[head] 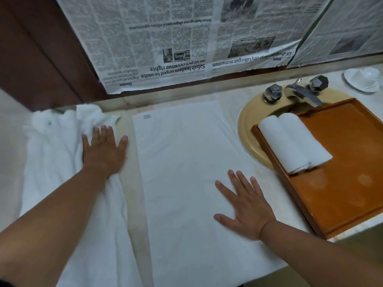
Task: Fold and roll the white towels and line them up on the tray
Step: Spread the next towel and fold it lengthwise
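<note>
Spread white towel point(182, 172) lies flat on the counter point(133, 189), centre of view, long side running away from the person, small label at its far-left corner. Right hand point(246, 210) rests palm-down on its near-right part, fingers point(238, 183) straight and splayed wide, gripping nothing. Left hand point(104, 150) rests palm-down on the right edge of a crumpled towel pile point(53, 158) at the left of the counter; fingers straight and spread, tips touching a bunched-up fold, nothing pinched. A bare strip of counter separates the pile from the spread towel. Wooden tray point(342, 193) sits at right, its far-left corner over the beige sink basin point(247, 131). Two rolled towels point(294, 141) lie in that far-left corner of the tray, side by side and touching, parallel to the tray's left rim; rest of the tray floor is bare wood. Chrome faucet point(300, 94) with two faceted knobs stands behind the basin, spout just above the tray's far edge. Newspaper sheets point(165, 44) cover the wall behind the counter. White dish point(362, 79) at far right, contents too blurred to tell.
</note>
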